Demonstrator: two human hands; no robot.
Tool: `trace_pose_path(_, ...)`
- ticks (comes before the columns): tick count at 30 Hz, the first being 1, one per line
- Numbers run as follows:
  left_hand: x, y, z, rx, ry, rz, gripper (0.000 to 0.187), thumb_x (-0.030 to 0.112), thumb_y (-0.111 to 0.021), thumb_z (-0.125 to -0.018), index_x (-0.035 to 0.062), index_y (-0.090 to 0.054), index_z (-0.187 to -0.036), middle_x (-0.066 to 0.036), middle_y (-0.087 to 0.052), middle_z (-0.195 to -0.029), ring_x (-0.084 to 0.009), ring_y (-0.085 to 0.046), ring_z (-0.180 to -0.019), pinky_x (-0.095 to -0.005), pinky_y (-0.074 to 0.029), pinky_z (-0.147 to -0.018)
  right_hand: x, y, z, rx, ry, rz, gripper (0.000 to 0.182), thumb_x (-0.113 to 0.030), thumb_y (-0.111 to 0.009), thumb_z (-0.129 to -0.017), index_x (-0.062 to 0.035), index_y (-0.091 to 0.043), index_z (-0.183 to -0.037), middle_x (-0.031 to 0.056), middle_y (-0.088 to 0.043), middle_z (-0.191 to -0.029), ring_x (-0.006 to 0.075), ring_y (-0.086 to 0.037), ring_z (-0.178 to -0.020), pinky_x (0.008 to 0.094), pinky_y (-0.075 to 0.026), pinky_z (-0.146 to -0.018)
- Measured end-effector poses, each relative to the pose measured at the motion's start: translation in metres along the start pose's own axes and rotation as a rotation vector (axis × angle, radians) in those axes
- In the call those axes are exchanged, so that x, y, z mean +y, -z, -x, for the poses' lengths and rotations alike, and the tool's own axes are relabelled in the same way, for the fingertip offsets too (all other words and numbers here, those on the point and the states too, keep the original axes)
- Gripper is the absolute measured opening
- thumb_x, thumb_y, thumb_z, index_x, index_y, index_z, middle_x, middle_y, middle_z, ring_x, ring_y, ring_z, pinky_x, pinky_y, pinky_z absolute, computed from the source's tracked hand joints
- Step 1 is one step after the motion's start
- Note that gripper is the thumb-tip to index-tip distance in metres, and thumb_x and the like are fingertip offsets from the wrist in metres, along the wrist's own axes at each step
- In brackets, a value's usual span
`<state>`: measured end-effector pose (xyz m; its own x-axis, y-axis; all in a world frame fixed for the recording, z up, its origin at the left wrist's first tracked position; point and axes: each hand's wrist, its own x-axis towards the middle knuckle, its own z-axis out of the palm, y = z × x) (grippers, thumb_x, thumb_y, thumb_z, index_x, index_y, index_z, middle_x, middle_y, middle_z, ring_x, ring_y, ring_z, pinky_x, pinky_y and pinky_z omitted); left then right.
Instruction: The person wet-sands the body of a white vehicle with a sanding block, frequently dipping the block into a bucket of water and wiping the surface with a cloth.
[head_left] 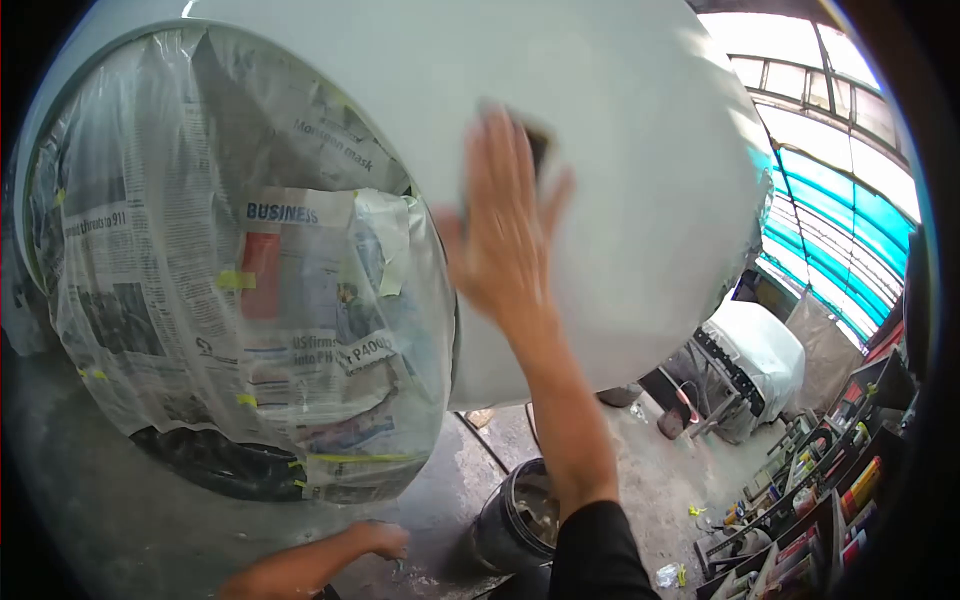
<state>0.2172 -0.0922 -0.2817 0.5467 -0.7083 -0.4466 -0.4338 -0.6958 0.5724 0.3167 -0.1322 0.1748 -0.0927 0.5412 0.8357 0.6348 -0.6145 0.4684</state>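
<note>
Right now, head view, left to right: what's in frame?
Newspaper-masked wheel → left hand low by the floor → right hand pressing a dark sanding block on the white car panel → covered car part → shelves.

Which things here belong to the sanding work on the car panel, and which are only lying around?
In the work:
- right hand, flat on the panel
- dark pad under its fingers
- white panel
- newspaper masking over the wheel
- bucket below

Lying around:
- left hand, low, holding nothing
- shelves of cans at right
- covered car part on a stand
</note>
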Motion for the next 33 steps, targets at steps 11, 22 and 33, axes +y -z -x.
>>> trace_pose_path(11, -0.003, -0.007, -0.023, -0.003, -0.057, -0.086, 0.034, 0.03, -0.058, -0.096, -0.0003, -0.073, -0.098, -0.022, -0.072, -0.09, -0.0396, -0.068, -0.087, -0.0513, -0.05, -0.077, 0.003, -0.003, 0.045, -0.051, 0.172, -0.044, 0.066, -0.026, -0.07, -0.089, -0.0075, -0.049, -0.149, 0.0065, -0.036, -0.163, 0.0237, -0.033, -0.151, 0.0655, -0.02, -0.119)
trace_pose_path(22, 0.0, -0.003, -0.011, 0.074, -0.137, -0.046, 0.035, 0.034, -0.063, -0.087, 0.0011, -0.075, -0.09, -0.019, -0.073, -0.084, -0.0377, -0.07, -0.081, -0.0487, -0.054, -0.073, -0.029, 0.016, -0.005, -0.092, 0.12, -0.031, 0.062, -0.027, -0.063, -0.096, -0.0064, -0.045, -0.151, 0.0097, -0.037, -0.162, 0.0284, -0.035, -0.149, 0.0638, -0.019, -0.12)
trace_pose_path(33, 0.003, -0.002, 0.001, 0.051, -0.081, -0.03, 0.035, 0.035, -0.062, -0.091, 0.0025, -0.074, -0.094, -0.017, -0.073, -0.088, -0.0377, -0.069, -0.085, -0.0482, -0.053, -0.076, -0.008, 0.008, -0.029, 0.042, 0.091, -0.133, 0.064, -0.028, -0.063, -0.096, -0.0124, -0.042, -0.155, 0.0102, -0.034, -0.164, 0.0298, -0.033, -0.151, 0.0595, -0.017, -0.122)
